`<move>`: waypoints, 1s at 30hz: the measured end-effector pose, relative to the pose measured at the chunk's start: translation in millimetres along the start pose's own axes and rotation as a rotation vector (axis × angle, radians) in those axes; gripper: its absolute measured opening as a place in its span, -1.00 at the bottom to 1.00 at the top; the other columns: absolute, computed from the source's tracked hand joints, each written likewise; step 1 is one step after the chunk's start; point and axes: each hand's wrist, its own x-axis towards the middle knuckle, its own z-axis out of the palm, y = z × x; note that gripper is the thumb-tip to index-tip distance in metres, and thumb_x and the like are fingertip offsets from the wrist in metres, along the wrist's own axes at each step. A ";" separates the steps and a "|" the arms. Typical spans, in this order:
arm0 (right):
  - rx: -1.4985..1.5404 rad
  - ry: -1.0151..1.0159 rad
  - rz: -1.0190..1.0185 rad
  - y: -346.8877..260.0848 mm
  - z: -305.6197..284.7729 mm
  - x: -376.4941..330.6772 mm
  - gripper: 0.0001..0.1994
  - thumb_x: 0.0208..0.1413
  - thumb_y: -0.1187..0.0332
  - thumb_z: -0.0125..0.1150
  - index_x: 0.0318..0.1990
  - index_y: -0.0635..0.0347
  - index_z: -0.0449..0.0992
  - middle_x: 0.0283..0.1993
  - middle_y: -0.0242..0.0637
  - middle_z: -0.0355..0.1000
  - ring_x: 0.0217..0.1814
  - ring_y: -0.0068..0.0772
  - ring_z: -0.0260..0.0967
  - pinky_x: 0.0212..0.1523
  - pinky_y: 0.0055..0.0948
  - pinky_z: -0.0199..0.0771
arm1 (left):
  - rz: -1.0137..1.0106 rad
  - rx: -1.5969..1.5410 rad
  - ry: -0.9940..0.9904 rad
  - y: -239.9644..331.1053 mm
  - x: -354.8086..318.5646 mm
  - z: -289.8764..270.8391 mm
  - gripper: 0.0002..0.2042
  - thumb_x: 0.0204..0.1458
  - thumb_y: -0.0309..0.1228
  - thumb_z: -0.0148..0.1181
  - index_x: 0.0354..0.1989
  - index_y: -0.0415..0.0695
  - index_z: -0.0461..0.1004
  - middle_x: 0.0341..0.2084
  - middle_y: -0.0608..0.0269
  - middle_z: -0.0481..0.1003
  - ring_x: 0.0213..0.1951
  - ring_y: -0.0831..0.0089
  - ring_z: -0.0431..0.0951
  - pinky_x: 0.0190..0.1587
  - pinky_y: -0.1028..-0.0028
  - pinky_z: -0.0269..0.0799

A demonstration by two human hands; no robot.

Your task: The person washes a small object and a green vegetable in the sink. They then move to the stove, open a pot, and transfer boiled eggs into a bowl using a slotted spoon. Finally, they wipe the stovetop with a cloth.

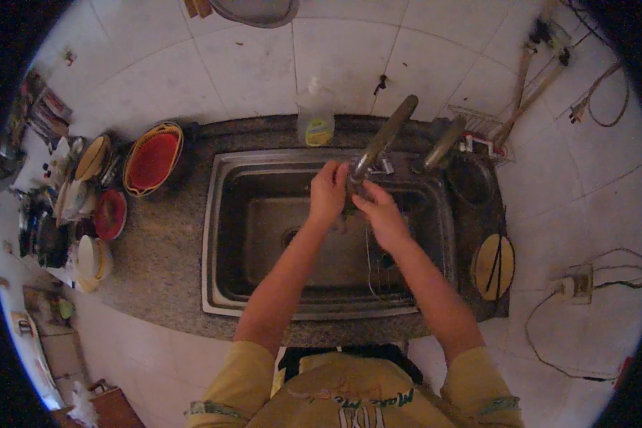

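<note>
Over the steel sink [214, 235] both my arms reach forward to the lower end of a metal faucet [385, 135]. On the left of the spout, my left hand [327, 194] has its fingers curled in close to it. From the right side, my right hand [382, 215] bends its fingers toward the same spot, thumb side near the spout. Between the hands it is dim and partly hidden, so what they grip cannot be made out. A thin pale line, maybe a wire or water, runs below my right hand in the basin.
A soap bottle [318, 118] stands behind the sink. Left on the stone counter [150, 250] are a red-lined basket [152, 160], a red bowl [110, 214] and stacked dishes. To the right are a second metal pipe [444, 145], a dark bowl [471, 178] and a round board [493, 267].
</note>
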 end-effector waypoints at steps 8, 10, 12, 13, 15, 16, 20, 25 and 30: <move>0.085 0.075 -0.058 17.0 -10.1 33.2 -0.66 -0.09 0.37 0.08 -0.10 0.17 0.29 -0.19 -0.33 0.34 -0.18 -0.45 0.27 -0.17 -0.48 0.25 | -0.298 -0.672 -0.474 -20.6 -26.5 11.0 -0.77 0.03 -0.33 -0.10 -0.23 -0.21 0.31 -0.33 0.18 0.30 -0.31 0.40 0.28 -0.26 0.50 0.22; 0.571 -0.027 0.014 -16.0 -3.8 26.7 -0.65 -0.13 0.31 0.13 -0.12 0.10 0.34 -0.18 -0.30 0.36 -0.12 -0.33 0.28 -0.12 -0.41 0.24 | -0.311 -0.562 -0.532 -37.0 -52.2 9.7 -0.65 0.06 -0.23 -0.16 -0.05 -0.19 0.17 -0.21 0.21 0.27 -0.23 0.41 0.28 -0.18 0.51 0.20; 0.722 -0.042 0.068 -10.3 -3.4 29.0 -0.70 -0.11 0.27 0.12 -0.17 0.09 0.36 -0.22 -0.36 0.36 -0.18 -0.39 0.29 -0.18 -0.42 0.27 | -0.307 -0.321 -0.631 -90.5 -69.9 20.2 -0.58 0.07 -0.17 -0.20 0.03 -0.15 0.09 -0.13 0.24 0.24 -0.16 0.40 0.27 -0.13 0.51 0.18; 0.797 -0.046 0.094 -7.8 -4.8 30.3 -0.72 -0.10 0.26 0.12 -0.19 0.08 0.37 -0.25 -0.38 0.36 -0.21 -0.42 0.29 -0.21 -0.42 0.28 | -0.508 -0.499 -0.560 -86.4 -75.3 16.5 -0.60 0.07 -0.15 -0.21 0.01 -0.14 0.12 -0.14 0.23 0.26 -0.16 0.40 0.27 -0.14 0.51 0.19; 0.896 -0.009 0.236 -28.0 5.6 15.9 -0.82 -0.06 0.24 0.10 -0.32 0.08 0.37 -0.32 -0.39 0.35 -0.25 -0.45 0.30 -0.24 -0.41 0.29 | -0.907 -0.844 -0.370 -64.1 -79.2 0.7 -0.61 0.07 -0.13 -0.23 -0.03 -0.13 0.20 -0.16 0.22 0.28 -0.14 0.40 0.29 -0.15 0.50 0.20; 0.944 0.012 0.308 -34.7 8.5 10.9 -0.85 -0.04 0.23 0.09 -0.39 0.08 0.37 -0.35 -0.40 0.35 -0.26 -0.46 0.30 -0.25 -0.40 0.29 | -0.924 -1.024 -0.327 -50.0 -73.2 -2.2 -0.62 0.06 -0.11 -0.23 -0.08 -0.12 0.24 -0.19 0.22 0.30 -0.16 0.40 0.30 -0.17 0.50 0.21; 0.788 0.106 0.361 18.1 -6.3 28.2 -0.84 -0.03 0.21 0.08 -0.44 0.07 0.35 -0.32 -0.37 0.36 -0.23 -0.46 0.29 -0.21 -0.36 0.29 | -0.810 -1.177 -0.257 -29.3 -60.4 -3.5 -0.67 0.01 -0.11 -0.14 -0.29 -0.12 0.36 -0.32 0.25 0.38 -0.27 0.38 0.37 -0.23 0.49 0.25; 0.913 0.021 0.197 56.4 2.5 33.0 -0.83 -0.03 0.25 0.06 -0.33 0.09 0.31 -0.29 -0.38 0.32 -0.26 -0.43 0.26 -0.24 -0.38 0.29 | -0.053 -0.194 -0.281 12.6 -59.3 13.6 -0.81 -0.10 -0.33 0.09 -0.46 -0.23 0.37 -0.53 0.15 0.43 -0.44 0.36 0.42 -0.35 0.39 0.31; 0.972 0.135 0.471 7.9 45.0 0.9 -0.74 0.01 0.20 -0.07 -0.19 0.11 0.30 -0.19 -0.36 0.30 -0.16 -0.38 0.27 -0.18 -0.34 0.32 | -0.330 0.007 0.022 1.0 -4.5 10.4 -0.76 -0.05 -0.35 -0.03 -0.25 -0.24 0.33 -0.40 0.02 0.43 -0.29 0.21 0.44 -0.24 0.36 0.30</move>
